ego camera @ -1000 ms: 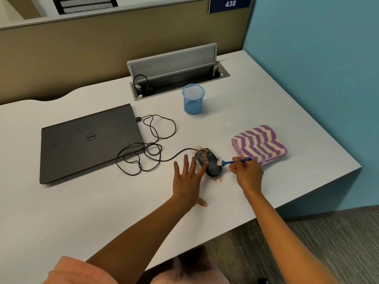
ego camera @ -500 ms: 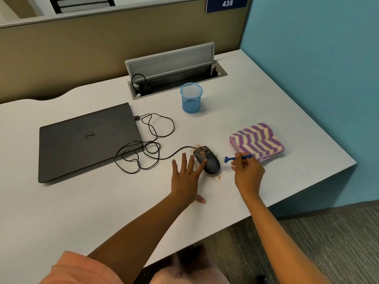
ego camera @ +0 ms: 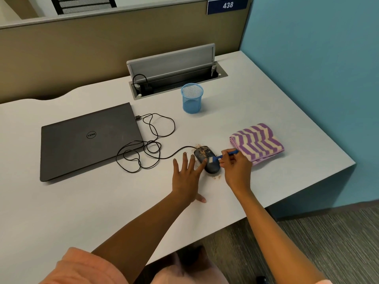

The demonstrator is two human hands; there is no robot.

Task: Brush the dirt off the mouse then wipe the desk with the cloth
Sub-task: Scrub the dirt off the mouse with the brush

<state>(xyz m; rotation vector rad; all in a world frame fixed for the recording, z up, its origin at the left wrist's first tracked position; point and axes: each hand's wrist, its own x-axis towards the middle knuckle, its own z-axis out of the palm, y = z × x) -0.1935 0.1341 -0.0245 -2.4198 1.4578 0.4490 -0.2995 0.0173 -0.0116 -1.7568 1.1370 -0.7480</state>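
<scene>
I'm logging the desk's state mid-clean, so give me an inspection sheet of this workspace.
Surface: white desk, brown crumbs beside the mouse at both ends.
Job's things: black mouse, dirt on its far half; blue brush, bristles on the mouse; folded purple-striped cloth, untouched.
Clutter: closed laptop; blue mesh cup.
Hands: left hand flat, a fingertip touching the mouse; right hand pinching the brush.
Cables: mouse cable looped between laptop and mouse; another in the open cable tray.
Surroundings: tan partition, blue wall, sign 438.
</scene>
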